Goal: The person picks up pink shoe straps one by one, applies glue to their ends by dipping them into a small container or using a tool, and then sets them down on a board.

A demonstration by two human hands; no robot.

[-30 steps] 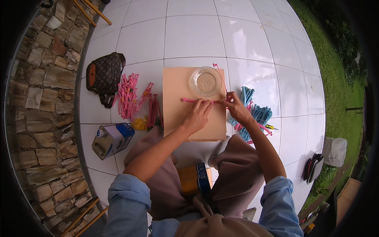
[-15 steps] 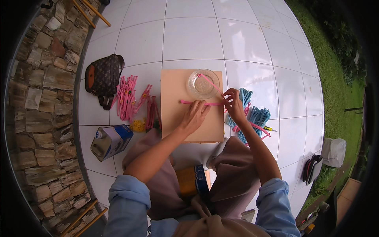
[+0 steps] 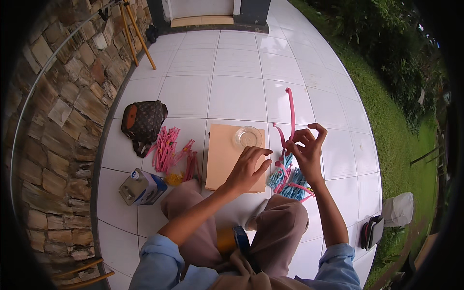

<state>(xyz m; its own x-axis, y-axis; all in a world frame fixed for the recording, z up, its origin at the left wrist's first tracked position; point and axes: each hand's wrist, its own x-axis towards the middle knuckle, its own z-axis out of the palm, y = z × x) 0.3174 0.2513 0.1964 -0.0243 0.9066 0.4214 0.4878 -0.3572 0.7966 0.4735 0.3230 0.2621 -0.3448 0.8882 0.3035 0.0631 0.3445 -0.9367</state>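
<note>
While the bare left hand (image 3: 246, 170) hangs, fingers parted, over a tan rectangular board (image 3: 223, 157), the right hand (image 3: 309, 153) pinches two meeting lengths of slim pink strip (image 3: 292, 114).
They rise to the right of a round clear glass dish (image 3: 248, 138).

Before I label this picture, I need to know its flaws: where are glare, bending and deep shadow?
Head view: pale glare on the white tiled floor; head view: floor edge bows along the stone wall; head view: bushes at upper right turn dark.
</note>
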